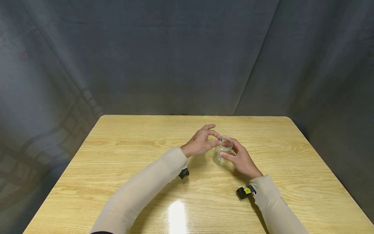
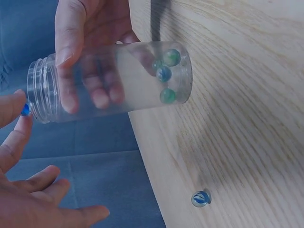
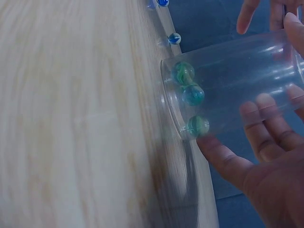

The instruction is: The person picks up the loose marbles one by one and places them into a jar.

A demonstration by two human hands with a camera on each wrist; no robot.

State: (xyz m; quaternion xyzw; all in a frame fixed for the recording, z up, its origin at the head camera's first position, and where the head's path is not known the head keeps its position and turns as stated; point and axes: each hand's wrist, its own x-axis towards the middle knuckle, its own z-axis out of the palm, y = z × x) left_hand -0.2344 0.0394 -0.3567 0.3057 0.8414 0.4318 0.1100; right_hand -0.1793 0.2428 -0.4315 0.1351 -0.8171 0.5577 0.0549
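Note:
My right hand (image 1: 243, 161) grips a clear plastic jar (image 1: 217, 156) by its side, its mouth uncovered. Between thumb and forefinger my left hand (image 1: 199, 142) pinches a blue marble (image 2: 25, 110) right at the jar's rim; its other fingers extend away. Several green and blue marbles lie at the jar's bottom, among them a green marble (image 2: 167, 96) and a bluish marble (image 2: 164, 73). On the table, a clear marble with blue swirls (image 2: 201, 198) lies apart from the jar. The right wrist view shows a blue-swirled marble (image 3: 174, 38) and a darker blue marble (image 3: 163, 2) beyond the jar.
A light wood-grain table (image 1: 131, 139) spreads under both hands. Dark grey cloth (image 1: 175, 65) hangs behind it and at both sides. Each wrist carries a small black camera, the right one (image 1: 242, 193) close above the tabletop.

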